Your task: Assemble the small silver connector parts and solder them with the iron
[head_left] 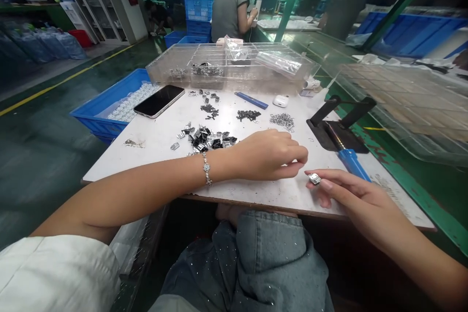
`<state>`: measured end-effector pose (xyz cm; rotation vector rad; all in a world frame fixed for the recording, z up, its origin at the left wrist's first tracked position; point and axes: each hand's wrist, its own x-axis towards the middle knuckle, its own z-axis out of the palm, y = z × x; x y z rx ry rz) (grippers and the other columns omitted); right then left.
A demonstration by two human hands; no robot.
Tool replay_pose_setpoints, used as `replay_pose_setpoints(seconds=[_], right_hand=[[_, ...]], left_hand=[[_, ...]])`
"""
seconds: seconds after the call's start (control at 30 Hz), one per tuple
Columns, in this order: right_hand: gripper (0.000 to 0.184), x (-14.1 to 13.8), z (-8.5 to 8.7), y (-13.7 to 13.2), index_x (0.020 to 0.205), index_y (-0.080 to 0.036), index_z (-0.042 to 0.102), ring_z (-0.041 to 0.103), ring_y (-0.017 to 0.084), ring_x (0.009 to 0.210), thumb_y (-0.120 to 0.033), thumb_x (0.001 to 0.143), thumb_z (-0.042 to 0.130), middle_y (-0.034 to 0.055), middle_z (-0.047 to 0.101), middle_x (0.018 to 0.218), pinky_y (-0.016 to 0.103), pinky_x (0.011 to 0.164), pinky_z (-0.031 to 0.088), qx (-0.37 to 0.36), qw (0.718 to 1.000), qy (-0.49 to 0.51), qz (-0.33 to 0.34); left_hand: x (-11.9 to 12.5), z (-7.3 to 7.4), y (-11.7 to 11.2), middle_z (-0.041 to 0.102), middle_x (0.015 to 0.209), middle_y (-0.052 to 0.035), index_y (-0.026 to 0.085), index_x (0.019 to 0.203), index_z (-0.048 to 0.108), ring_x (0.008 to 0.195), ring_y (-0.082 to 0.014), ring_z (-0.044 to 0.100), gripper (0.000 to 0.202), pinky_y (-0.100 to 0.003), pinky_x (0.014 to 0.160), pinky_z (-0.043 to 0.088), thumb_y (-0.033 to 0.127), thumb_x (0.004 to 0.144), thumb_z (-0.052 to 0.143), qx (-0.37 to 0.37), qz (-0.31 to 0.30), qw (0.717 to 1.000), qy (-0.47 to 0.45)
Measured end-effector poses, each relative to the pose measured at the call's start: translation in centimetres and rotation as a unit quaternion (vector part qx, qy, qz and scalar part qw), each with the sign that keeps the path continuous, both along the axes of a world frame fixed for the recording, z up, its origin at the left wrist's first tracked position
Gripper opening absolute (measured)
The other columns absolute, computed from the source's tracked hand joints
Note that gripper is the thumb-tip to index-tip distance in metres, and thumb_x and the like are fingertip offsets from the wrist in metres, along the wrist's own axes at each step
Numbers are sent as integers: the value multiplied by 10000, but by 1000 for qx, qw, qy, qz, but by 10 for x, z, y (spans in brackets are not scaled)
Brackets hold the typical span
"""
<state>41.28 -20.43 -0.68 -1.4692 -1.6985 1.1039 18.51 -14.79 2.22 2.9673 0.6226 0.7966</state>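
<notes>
My right hand (pixel 353 192) pinches a small silver metal part (pixel 314 179) between thumb and fingertips, above the near edge of the white tabletop (pixel 252 190). My left hand (pixel 276 153) reaches across from the left with its fingers curled together; whether something small is in them is hidden. Behind its wrist lies a heap of silver and black metal parts (pixel 204 139). Beyond the hand are a pile of small black pieces (pixel 248 115) and a pile of tiny silver pieces (pixel 282 121). A blue-handled soldering iron (pixel 353 163) rests on a black stand (pixel 320 131) at the right.
A phone (pixel 160 101) lies at the table's left edge, beside a blue bin (pixel 98 119) of white parts. A clear divided tray (pixel 234 78) stands at the back. Near it are a blue tool (pixel 251 100) and a white earbud case (pixel 281 101). A person (pixel 229 12) sits beyond.
</notes>
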Motion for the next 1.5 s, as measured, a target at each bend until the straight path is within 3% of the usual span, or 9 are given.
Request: replay_pose_setpoints(seconds=[0.27,0.5,0.67,0.83,0.97,1.17,1.37,1.43,1.5], right_hand=[[338,-1,2,0,859,-288,740,587,244,649,-535,631,711,64,672,700,345,599,464,-16,997,-28,-75],[388,6,-10,4,681,-284,727,515,175,529,-529,406,848,48,600,614,303,509,429,-59,975,96,-190],[339,11,-15,6,698,-271,711,475,163,483,-513,497,836,34,520,514,294,453,359,-69,974,135,-170],[361,7,-10,1,667,-278,688,477,158,493,-536,467,843,35,540,567,300,471,358,-31,969,140,-200],[349,-1,-6,-5,617,-275,670,494,178,504,-581,512,802,38,547,531,309,489,391,5,987,83,-138],[242,-2,-10,-13,739,-248,667,536,168,526,-489,747,682,32,581,565,283,510,438,60,996,61,9],[225,-12,-8,-19,852,-196,643,529,149,554,-413,792,648,5,573,613,266,515,443,94,993,65,38],[238,-15,-22,-32,1022,-218,590,562,148,621,-347,824,621,24,616,791,295,595,477,196,975,89,-55],[222,-14,-52,-53,1101,-257,533,580,165,676,-314,887,522,32,608,864,337,636,489,336,914,99,-205]], left_hand=[[1,-12,1,679,776,-46,130,852,642,763,-218,590,185,-347,637,390,212,894,482,42,-32,996,73],[1,-18,2,664,921,-93,121,914,644,846,-243,599,148,-350,636,399,206,877,529,50,-48,993,96],[0,-16,3,657,887,-85,135,897,645,867,-236,586,170,-348,661,396,147,889,476,90,-49,992,79],[0,-4,-6,600,1118,-99,126,1185,556,1035,-240,505,304,-326,732,386,236,922,451,112,-37,992,34],[0,0,-17,589,1174,-78,134,1211,545,1036,-219,494,312,-321,760,368,173,956,368,130,-66,989,24],[8,-4,-22,627,955,-92,112,1001,601,935,-219,539,335,-334,722,355,215,991,283,169,-109,980,10],[15,-3,-19,626,808,-49,139,859,587,769,-186,546,307,-337,719,390,220,980,317,201,-109,973,21],[11,0,-18,641,840,-45,144,914,585,807,-186,561,228,-338,736,408,218,964,375,200,-102,974,20],[5,4,-18,659,872,-48,155,968,579,876,-191,579,169,-348,778,424,222,950,424,191,-105,975,29]])
